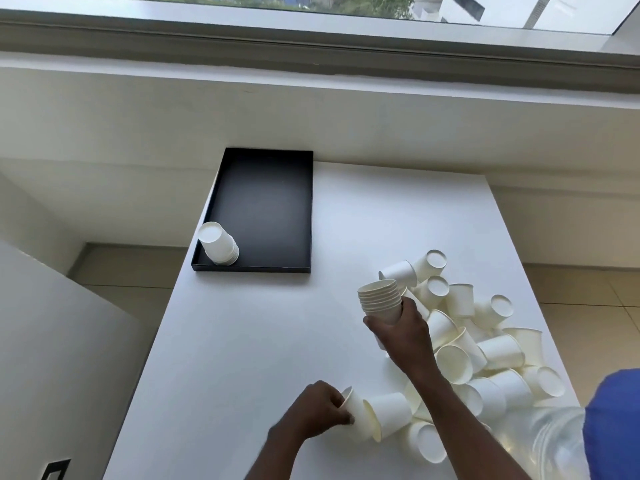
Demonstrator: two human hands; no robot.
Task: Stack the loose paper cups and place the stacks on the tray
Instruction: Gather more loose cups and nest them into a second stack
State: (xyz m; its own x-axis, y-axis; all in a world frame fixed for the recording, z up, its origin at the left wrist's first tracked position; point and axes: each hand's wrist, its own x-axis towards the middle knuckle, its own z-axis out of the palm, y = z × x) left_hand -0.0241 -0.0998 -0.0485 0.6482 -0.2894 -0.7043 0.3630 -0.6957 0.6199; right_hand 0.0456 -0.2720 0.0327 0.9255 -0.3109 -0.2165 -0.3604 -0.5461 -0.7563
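Observation:
My right hand (401,337) grips an upright stack of several white paper cups (380,298), held above the table at the left edge of the pile. My left hand (320,408) grips a single white cup (356,415) lying on its side near the table's front, touching another cup on its side (389,415). A heap of loose white cups (485,348) covers the right part of the table. The black tray (266,209) sits at the far left of the table. An upside-down stack of cups (218,243) stands in its near left corner.
The white table (242,341) ends on the left with a drop to the tiled floor. A crumpled clear plastic bag (550,441) lies at the near right by a blue sleeve (613,427). A white wall and window ledge rise behind the table.

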